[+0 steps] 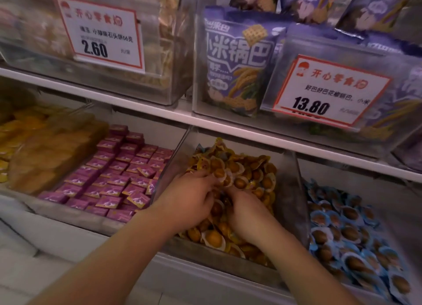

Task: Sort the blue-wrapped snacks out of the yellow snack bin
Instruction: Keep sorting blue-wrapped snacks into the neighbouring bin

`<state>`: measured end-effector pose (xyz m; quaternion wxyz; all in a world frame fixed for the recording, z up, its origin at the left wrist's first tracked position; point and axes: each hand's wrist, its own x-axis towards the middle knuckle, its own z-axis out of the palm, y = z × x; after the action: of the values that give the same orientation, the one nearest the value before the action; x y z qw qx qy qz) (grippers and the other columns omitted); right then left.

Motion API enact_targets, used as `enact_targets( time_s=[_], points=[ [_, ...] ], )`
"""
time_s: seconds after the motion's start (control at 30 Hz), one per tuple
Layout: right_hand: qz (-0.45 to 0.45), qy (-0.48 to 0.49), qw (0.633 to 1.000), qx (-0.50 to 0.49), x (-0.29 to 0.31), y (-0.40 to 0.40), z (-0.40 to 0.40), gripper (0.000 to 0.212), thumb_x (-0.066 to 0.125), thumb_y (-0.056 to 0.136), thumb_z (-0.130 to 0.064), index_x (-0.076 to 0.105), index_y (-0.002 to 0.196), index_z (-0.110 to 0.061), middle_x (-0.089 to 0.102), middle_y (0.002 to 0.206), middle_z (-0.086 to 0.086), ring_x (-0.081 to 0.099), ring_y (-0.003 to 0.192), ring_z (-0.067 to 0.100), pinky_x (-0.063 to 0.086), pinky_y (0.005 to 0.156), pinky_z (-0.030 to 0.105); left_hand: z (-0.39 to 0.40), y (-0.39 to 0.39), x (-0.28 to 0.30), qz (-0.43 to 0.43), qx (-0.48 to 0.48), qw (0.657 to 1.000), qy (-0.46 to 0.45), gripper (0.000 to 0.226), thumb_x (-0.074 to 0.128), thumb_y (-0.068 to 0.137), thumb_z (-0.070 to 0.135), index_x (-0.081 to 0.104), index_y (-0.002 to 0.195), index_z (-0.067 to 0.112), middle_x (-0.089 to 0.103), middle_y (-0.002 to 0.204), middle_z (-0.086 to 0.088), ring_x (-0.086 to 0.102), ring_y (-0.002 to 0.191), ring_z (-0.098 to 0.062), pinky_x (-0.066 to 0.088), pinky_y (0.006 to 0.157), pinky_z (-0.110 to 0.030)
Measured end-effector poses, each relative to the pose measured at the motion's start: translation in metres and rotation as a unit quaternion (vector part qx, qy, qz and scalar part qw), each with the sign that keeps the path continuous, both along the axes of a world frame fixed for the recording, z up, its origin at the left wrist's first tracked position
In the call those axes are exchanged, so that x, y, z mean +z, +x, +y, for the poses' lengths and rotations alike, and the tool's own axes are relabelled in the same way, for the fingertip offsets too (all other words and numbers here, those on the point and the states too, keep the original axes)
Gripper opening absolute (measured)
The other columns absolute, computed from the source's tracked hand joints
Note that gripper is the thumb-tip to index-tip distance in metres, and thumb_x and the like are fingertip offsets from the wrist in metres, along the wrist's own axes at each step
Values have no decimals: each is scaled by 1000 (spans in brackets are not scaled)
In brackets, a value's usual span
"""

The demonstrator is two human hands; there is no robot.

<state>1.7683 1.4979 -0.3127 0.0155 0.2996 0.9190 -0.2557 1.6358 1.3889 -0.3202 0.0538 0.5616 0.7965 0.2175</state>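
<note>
The clear bin [291, 190] in the middle of the lower shelf is heaped with yellow-wrapped snacks [249, 170]. Both my hands are dug into that heap. My left hand [189, 197] sits at the heap's left side, its fingers curled over yellow wrappers near the top. My right hand [247, 213] lies just to its right, with the fingertips buried among the snacks and hidden. A bit of blue wrapper [201, 148] pokes out at the back left corner of the bin. The neighbouring bin on the right holds blue-wrapped snacks [349, 231].
Left of the yellow bin is a bin of pink boxed snacks [114, 174], and further left are orange packets [29, 131]. The white shelf [228, 126] above carries clear bins with purple bags [237, 60] and two price signs [102, 33].
</note>
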Motion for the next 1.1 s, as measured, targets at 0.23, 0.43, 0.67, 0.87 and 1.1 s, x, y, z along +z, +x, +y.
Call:
enact_targets(
  time_s=[0.23, 0.43, 0.67, 0.87, 1.1],
  points=[
    [209, 45, 976, -51, 33, 39, 5, 28, 50, 98, -17, 62, 87, -39, 61, 92, -16, 58, 82, 1, 37, 65, 7, 5, 12, 13, -20, 1, 992, 125, 34, 56, 89, 21, 66, 122, 27, 63, 121, 7, 61, 109, -17, 51, 91, -39],
    [308, 66, 948, -46, 48, 61, -7, 24, 51, 99, -16, 66, 102, -35, 60, 85, -21, 59, 80, -4, 41, 65, 7, 19, 40, 4, 49, -135, 984, -108, 46, 52, 91, 49, 51, 137, 43, 43, 147, 15, 45, 131, -14, 34, 110, -43],
    [393, 21, 915, -89, 52, 99, 14, 27, 51, 100, -14, 66, 98, -37, 65, 77, -9, 54, 51, 10, 36, 44, 15, 26, 31, -3, 13, -69, 994, -79, 34, 63, 88, 42, 60, 122, 44, 56, 120, 7, 61, 108, -18, 50, 88, -29],
    [472, -99, 859, -169, 55, 116, 21, 26, 52, 100, -13, 72, 93, -28, 73, 78, -1, 66, 65, 23, 54, 56, 34, 31, 45, 20, -132, -5, 983, 131, 32, 72, 85, 17, 60, 83, 46, 64, 83, 18, 63, 82, -2, 45, 64, -11],
    [425, -150, 890, -64, 52, 118, 27, 16, 68, 84, -51, 73, 98, -43, 75, 90, -14, 70, 86, 3, 54, 70, 16, 43, 116, 45, -270, -72, 907, 316, 22, 78, 77, 36, 59, 87, 40, 68, 87, 16, 66, 80, -2, 48, 64, -8]
  ],
)
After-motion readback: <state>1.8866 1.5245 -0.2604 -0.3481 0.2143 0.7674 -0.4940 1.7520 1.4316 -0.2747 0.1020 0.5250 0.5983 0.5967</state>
